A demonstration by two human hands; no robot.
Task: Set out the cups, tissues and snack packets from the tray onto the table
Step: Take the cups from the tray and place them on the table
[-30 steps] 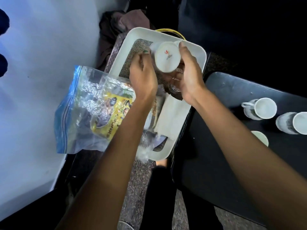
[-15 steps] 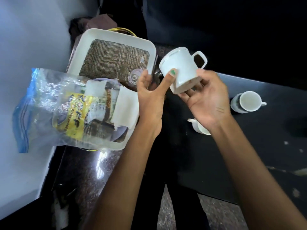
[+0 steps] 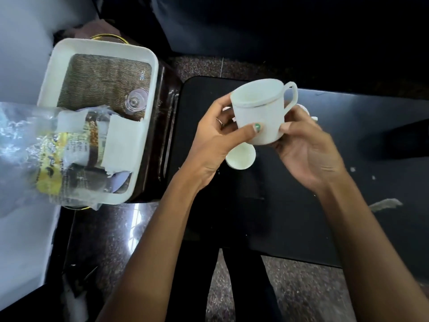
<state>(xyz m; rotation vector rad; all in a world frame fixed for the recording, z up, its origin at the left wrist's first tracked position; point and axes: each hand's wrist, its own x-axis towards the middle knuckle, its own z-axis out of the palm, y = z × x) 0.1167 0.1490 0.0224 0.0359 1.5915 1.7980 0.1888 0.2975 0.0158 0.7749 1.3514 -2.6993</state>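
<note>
White cup (image 3: pixel 260 112) (between both hands (image 3: pixel 262 145))

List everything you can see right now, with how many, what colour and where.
held cup: one, white with handle, held in both hands above the table
cup on table: one, white, standing below the held cup; another white piece shows behind the right hand, unclear
table: one, black, right half
tray: one, white with brown woven liner, left
zip bag of snack packets: one, clear with yellow packet inside, hanging over the tray's near-left edge
tissues: white stack, near end of tray
clear glass: one, in tray
left hand: on the cup's left side
right hand: under the cup's right side
</note>
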